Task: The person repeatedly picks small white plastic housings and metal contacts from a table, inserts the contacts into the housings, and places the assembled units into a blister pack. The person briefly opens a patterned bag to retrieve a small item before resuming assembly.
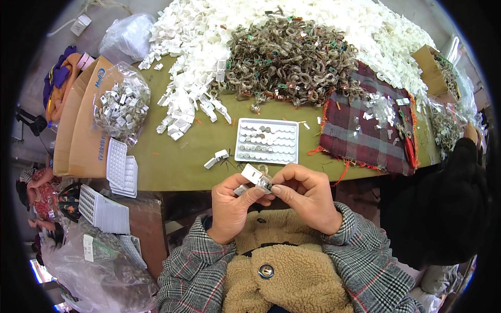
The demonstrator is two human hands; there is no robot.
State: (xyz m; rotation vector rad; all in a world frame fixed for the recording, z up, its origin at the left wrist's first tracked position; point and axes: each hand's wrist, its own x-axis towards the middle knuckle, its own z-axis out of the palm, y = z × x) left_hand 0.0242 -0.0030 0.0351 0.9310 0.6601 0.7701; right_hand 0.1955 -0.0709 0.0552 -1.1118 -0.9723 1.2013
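My left hand (233, 206) is closed around a small white plastic housing (251, 173) just in front of the table's near edge. Thumb and fingers of my right hand (309, 198) pinch a small part at the housing's clear end, where a bit of green shows; my fingertips cover most of it. A loop of clear greyish wire sticks up between the hands. Just beyond them lies a white tray (294, 136) with rows of round wells, several of them holding small round parts. Two more white housings (216, 158) rest left of the tray.
White housings (180, 94) heap across the table's far side, with a pile of coiled wires and small boards (292, 60) in front. Red-handled pliers (408, 146) lie on a plaid cloth (344, 133). Left are a cardboard box (78, 130) and stacked trays (107, 211); a person in black (438, 203) is right.
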